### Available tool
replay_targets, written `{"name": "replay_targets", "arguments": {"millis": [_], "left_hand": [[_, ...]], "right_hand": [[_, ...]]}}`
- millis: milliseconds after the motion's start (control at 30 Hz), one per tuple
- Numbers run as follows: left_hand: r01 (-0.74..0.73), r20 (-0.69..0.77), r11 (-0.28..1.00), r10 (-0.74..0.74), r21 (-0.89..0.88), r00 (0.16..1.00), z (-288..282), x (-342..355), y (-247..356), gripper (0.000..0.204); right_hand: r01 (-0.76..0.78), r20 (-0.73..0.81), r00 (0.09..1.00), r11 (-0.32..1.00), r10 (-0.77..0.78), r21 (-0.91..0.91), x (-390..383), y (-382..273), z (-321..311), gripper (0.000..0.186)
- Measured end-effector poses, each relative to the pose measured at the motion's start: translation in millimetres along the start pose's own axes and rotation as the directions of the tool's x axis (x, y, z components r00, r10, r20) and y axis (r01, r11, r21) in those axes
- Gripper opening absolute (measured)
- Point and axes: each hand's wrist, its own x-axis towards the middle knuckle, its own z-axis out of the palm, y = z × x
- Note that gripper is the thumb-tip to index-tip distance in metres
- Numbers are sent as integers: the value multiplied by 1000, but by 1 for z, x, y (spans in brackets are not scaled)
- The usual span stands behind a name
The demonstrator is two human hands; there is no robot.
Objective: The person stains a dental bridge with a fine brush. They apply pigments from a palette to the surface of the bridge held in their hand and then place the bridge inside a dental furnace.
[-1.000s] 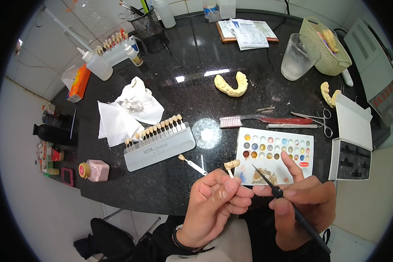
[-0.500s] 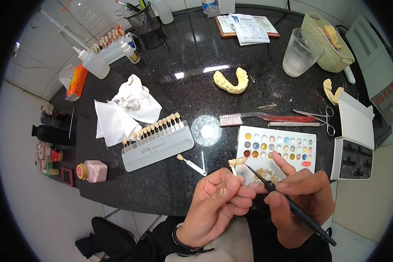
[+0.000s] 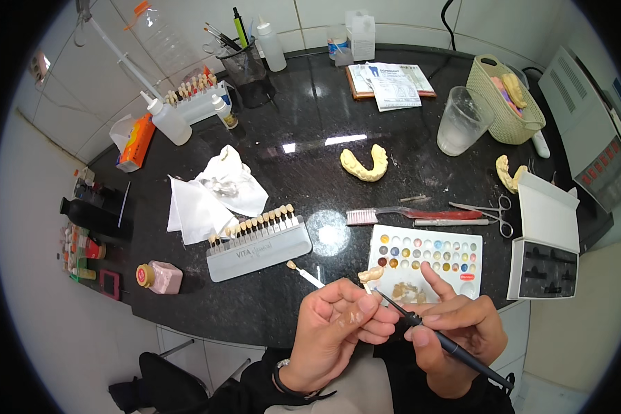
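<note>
My left hand (image 3: 334, 331) pinches a thin white peg (image 3: 367, 289). On top of the peg sits a short row of tooth-coloured crowns (image 3: 370, 274), a dental bridge by its look. A fine-tipped brush (image 3: 466, 353) with a thick black handle is gripped by the fingers of my right hand (image 3: 459, 334), little finger raised. Its tip points left, just below the crowns and close to the peg; whether it touches cannot be made out. Behind the hands lies a white paint palette (image 3: 376, 241) with coloured wells and a brownish smear. One loose shade tab (image 3: 309, 277) rests left of the crowns.
A grey tooth shade guide (image 3: 262, 257) and crumpled white tissue (image 3: 231, 183) lie left. Beyond the palette are a red-handled toothbrush (image 3: 435, 214), forceps (image 3: 505, 219) and a yellow dental cast (image 3: 366, 169). An opened white box (image 3: 545, 276) and a plastic cup (image 3: 462, 124) stand right.
The brush tip has shifted from beside the right end of the crowns to below them, near the peg. The crowns have tilted slightly. The whole view has shifted a little.
</note>
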Motion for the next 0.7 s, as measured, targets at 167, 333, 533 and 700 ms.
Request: {"name": "replay_targets", "arguments": {"millis": [167,333,533,700], "left_hand": [[90,-1,988,-91,-124,996,-1,-5,-4,18],[131,-7,980,-133,-150,991,-1,-5,-7,19],[126,1,976,-128,-180,992,-2,-5,-6,18],[116,10,973,-117,-197,993,-4,-4,-6,17]], "right_hand": [[10,6,1000,999,-9,-44,-1,-2,-3,19],[-8,8,1000,996,9,-83,0,-5,-5,15],[-78,77,993,989,88,-124,7,-10,-7,15],[-71,45,996,995,74,-76,5,-4,-3,16]]}}
